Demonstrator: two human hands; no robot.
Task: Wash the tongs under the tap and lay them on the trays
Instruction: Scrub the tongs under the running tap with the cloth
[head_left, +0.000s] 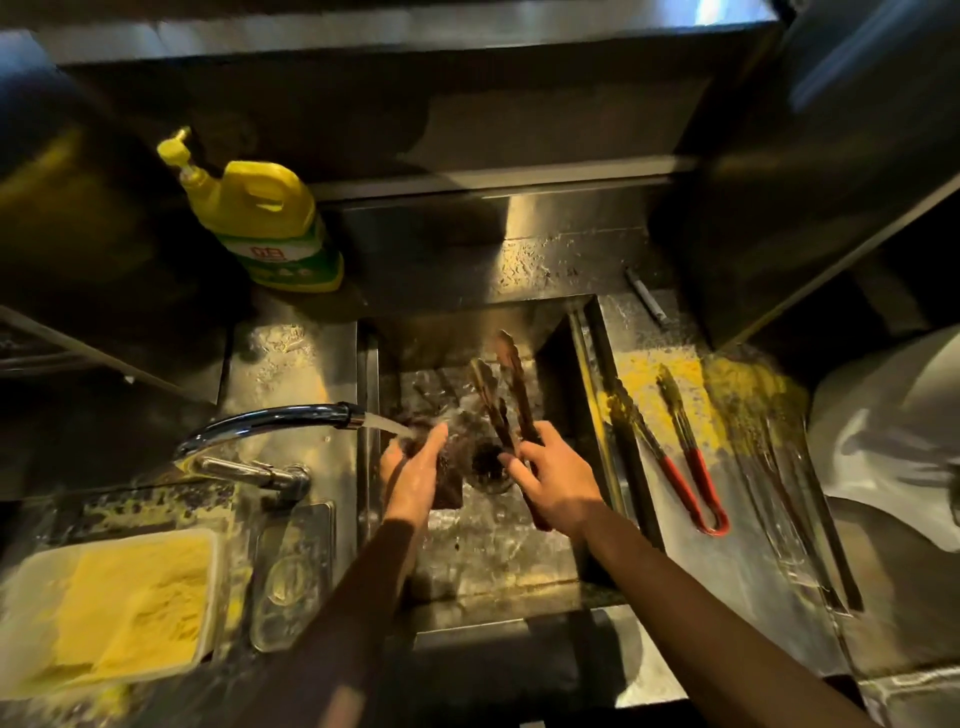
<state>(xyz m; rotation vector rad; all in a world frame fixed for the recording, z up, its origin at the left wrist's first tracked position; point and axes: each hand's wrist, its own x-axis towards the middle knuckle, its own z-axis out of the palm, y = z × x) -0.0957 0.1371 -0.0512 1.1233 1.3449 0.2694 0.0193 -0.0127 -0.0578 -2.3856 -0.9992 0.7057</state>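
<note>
My right hand (553, 475) is closed around a pair of metal tongs (501, 392) over the small steel sink (493, 551), tips pointing away from me. My left hand (415, 470) is under the water stream from the tap (270, 421), wrapped around something dark; what it is cannot be told. A second pair of tongs with red handles (685, 462) lies on the tray (737, 561) right of the sink. Its tips rest in yellow powder.
A yellow detergent bottle (265, 218) stands behind the sink at left. A white tub of yellow powder (119, 603) sits at front left, a clear container (291, 571) beside it. A white sack (893, 431) is at far right. A metal rod (647, 296) lies behind the tray.
</note>
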